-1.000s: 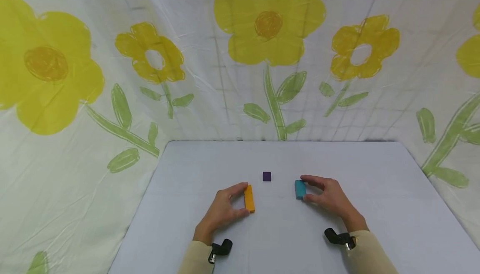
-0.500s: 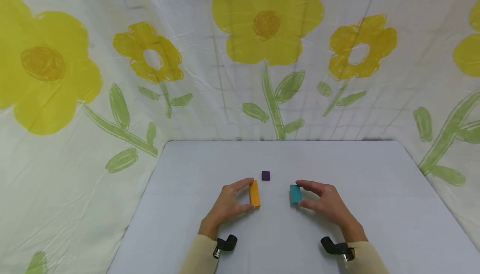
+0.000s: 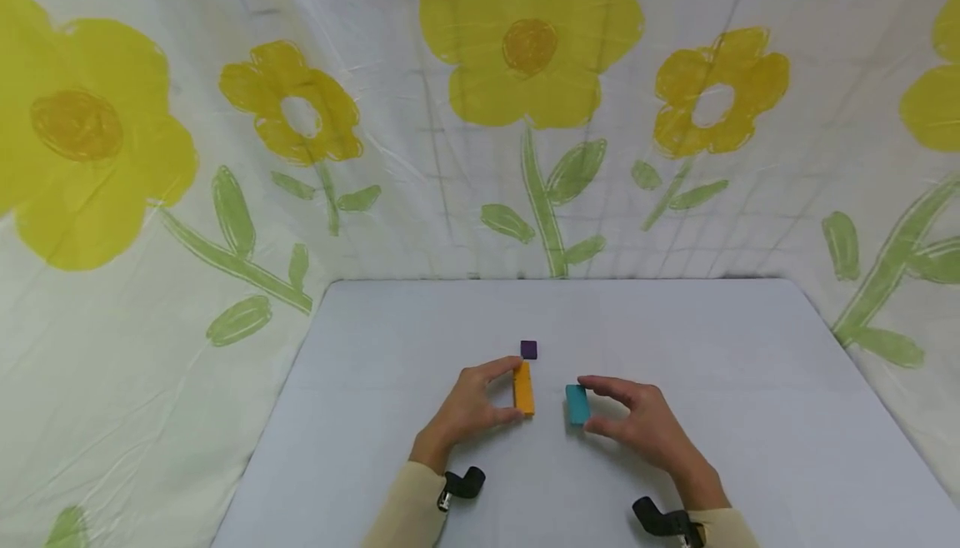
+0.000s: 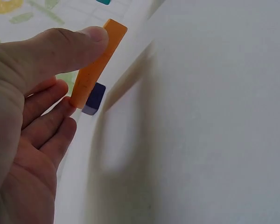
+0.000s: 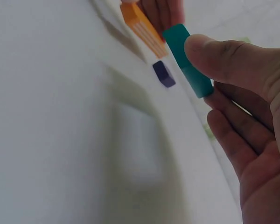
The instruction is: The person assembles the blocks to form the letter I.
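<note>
My left hand (image 3: pixel 471 405) pinches an orange block (image 3: pixel 524 390) by its two ends, thumb at the near end and a finger at the far one. In the left wrist view the orange block (image 4: pixel 99 65) is held off the table, its shadow falling apart from it. A teal block (image 3: pixel 577 405), shorter than the orange one, is pinched the same way by my right hand (image 3: pixel 639 419). The right wrist view shows the teal block (image 5: pixel 187 60) raised too. On the table, just beyond the orange block, lies a small dark purple cube (image 3: pixel 528 350).
A white table (image 3: pixel 405 323) spreads under both hands. Behind it and at the sides hangs a pale curtain (image 3: pixel 420 231) printed with yellow flowers. Each wrist carries a small black camera, such as the left wrist camera (image 3: pixel 467 483).
Both hands have drawn closer together: the orange block has moved right, while the teal block has moved left and nearer to me. The purple cube stays in its place on the table.
</note>
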Tool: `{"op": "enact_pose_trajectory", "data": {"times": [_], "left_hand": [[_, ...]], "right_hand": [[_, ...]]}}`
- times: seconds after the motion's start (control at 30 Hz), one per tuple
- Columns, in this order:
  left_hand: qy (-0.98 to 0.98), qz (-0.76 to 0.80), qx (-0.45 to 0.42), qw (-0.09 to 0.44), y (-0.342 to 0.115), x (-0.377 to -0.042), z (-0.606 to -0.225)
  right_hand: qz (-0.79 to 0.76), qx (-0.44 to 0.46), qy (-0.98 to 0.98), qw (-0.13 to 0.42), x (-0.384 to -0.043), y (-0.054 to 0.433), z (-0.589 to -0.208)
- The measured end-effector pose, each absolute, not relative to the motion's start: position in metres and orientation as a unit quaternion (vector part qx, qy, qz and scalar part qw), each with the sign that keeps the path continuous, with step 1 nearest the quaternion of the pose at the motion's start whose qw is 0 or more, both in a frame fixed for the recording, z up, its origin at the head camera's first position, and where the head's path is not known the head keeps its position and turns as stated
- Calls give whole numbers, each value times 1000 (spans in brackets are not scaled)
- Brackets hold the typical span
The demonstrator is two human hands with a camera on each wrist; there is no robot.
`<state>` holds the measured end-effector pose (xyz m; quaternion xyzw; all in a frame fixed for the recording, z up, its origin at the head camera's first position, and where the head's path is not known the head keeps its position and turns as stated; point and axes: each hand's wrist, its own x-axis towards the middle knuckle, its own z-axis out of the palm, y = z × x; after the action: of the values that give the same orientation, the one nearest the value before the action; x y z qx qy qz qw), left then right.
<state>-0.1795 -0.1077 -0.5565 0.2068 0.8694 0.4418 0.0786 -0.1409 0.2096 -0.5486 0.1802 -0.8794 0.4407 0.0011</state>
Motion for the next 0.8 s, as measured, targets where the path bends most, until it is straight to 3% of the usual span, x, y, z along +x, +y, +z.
{"op": "enact_pose_trajectory", "data": {"times": [0.8], "left_hand": [[871,421,243,76,-98,-187,-568]], "right_hand": [[458,238,-856,15,-105,164,-579]]}}
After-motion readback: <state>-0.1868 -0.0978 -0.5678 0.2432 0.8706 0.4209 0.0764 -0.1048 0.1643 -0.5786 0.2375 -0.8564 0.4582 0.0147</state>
